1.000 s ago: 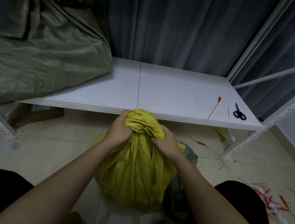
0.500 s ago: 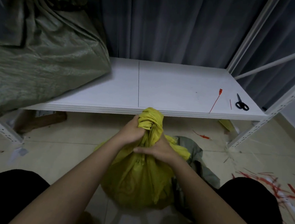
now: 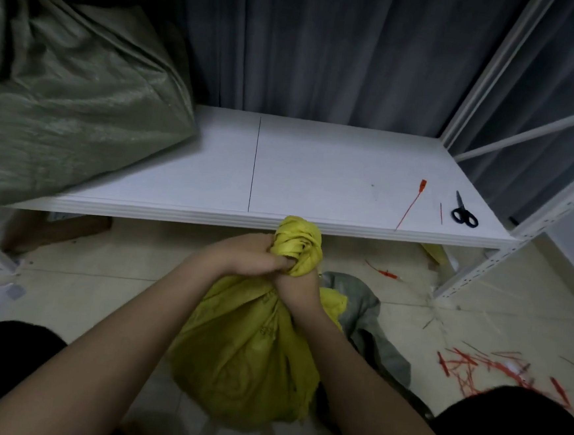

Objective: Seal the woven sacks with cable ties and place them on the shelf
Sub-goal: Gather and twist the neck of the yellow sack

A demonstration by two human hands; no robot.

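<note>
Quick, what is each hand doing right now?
Left hand: closed, gripping the bunched neck of the yellow sack.
Right hand: closed around the same neck, just below.

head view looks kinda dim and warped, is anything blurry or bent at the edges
Head view: dim, flat light with no glare; wide-angle bending bows the shelf posts outward at the right edge. The red cable ties on the floor smear with motion blur. The yellow sack, the left hand, the right hand and the scissors stay fairly sharp.

Yellow sack [image 3: 246, 361] upright on floor, neck bunched tight. Red cable tie [image 3: 410, 206] flat on white shelf [image 3: 316, 171]. Green sack [image 3: 68, 104] slumped on shelf's left end.
</note>
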